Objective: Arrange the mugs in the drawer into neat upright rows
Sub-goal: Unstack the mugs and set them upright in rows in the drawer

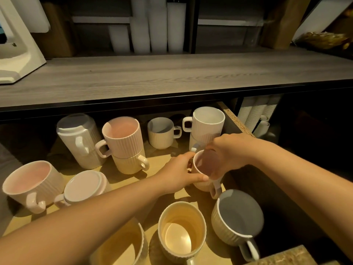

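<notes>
Both hands hold one pink ribbed mug upright at the drawer's right side. My left hand grips its left wall; my right hand curls over its rim from the right. Behind it stands a white two-mug stack. Further left are a small white mug, a pink mug stacked on a cream one and an upside-down white stack. At the left sit a pink mug and an upside-down pink mug. Near me are two cream mugs and a grey-lined mug.
The wooden drawer floor is open under a grey wood counter. The drawer's right wall runs close beside the held mug. Stacks of paper cups stand in the dark compartment to the right. White cup stacks sit on the shelf above.
</notes>
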A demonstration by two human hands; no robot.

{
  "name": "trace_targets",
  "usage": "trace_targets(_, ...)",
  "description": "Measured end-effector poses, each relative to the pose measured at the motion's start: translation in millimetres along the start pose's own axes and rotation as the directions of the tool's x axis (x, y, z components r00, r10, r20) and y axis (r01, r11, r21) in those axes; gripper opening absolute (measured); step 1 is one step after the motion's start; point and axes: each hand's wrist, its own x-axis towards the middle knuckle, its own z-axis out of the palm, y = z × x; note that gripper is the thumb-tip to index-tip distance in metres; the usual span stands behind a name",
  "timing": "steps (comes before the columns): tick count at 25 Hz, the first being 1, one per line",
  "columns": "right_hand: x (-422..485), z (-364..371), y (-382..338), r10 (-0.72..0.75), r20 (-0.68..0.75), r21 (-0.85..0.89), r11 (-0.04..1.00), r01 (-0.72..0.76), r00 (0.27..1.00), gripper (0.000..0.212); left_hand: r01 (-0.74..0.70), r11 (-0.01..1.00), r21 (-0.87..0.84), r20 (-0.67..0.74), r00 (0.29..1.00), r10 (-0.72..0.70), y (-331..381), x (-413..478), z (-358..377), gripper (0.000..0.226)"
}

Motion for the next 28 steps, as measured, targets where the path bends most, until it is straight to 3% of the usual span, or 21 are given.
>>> trace_targets(11, -2, 1, 11, 0.006, -0.071, -0.080, 0.997, -0.012, 0.997, 0.066, -0.029, 1.000, -0.010, 0.049, 0.998, 0.030, 10, 6, 7, 0.053)
trace_targets(28, 2, 5, 11, 0.032, -0.113, -0.077, 0.996, -0.041, 0.993, 0.071, -0.042, 0.993, 0.113, 0.023, 0.999, 0.040, 12, 1, 3, 0.054)
